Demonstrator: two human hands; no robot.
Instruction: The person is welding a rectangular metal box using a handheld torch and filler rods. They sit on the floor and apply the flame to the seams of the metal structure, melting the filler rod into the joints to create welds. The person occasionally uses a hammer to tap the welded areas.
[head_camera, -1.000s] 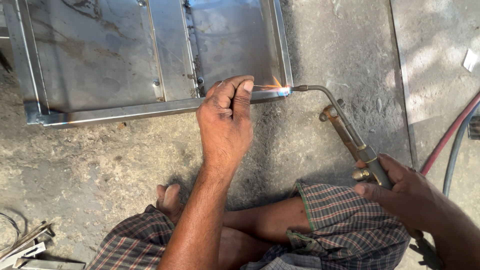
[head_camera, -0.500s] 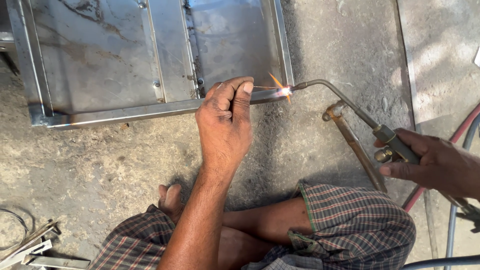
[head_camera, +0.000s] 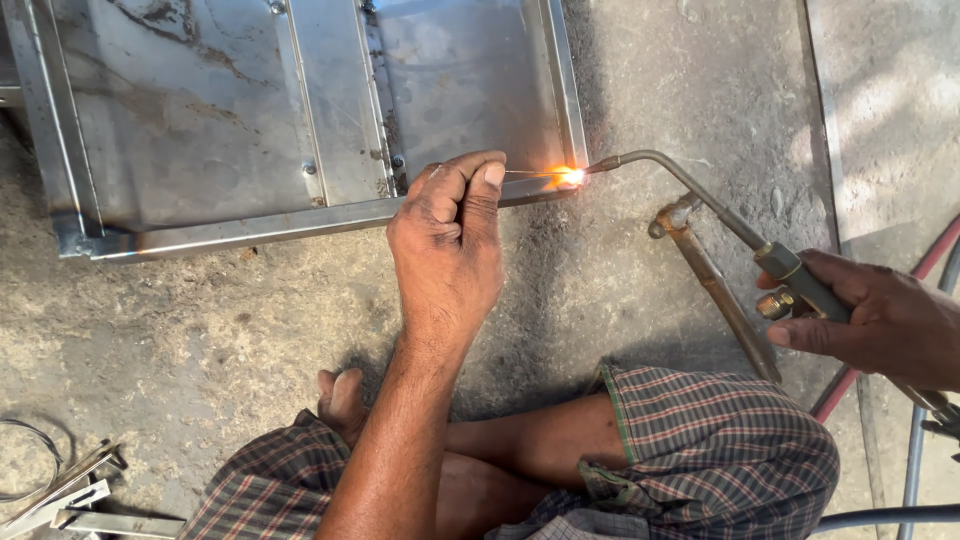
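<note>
Two hands braze a sheet-metal frame (head_camera: 300, 110) lying on the concrete floor (head_camera: 200, 330).
Left hand (head_camera: 450, 240) pinches a thin filler rod (head_camera: 530, 174); right hand (head_camera: 880, 320) clasps the torch (head_camera: 720, 215). Flame glows at the frame's near right corner; that joint looks unfinished.

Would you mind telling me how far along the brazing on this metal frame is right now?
Done: the sheet-metal frame lies assembled on the ground, its bottom rail discoloured near the left corner. In hand: the right hand holds the torch, its flame at the right corner, where the left hand feeds a thin filler rod. Left: that corner joint glows, so it is unfinished.
</note>
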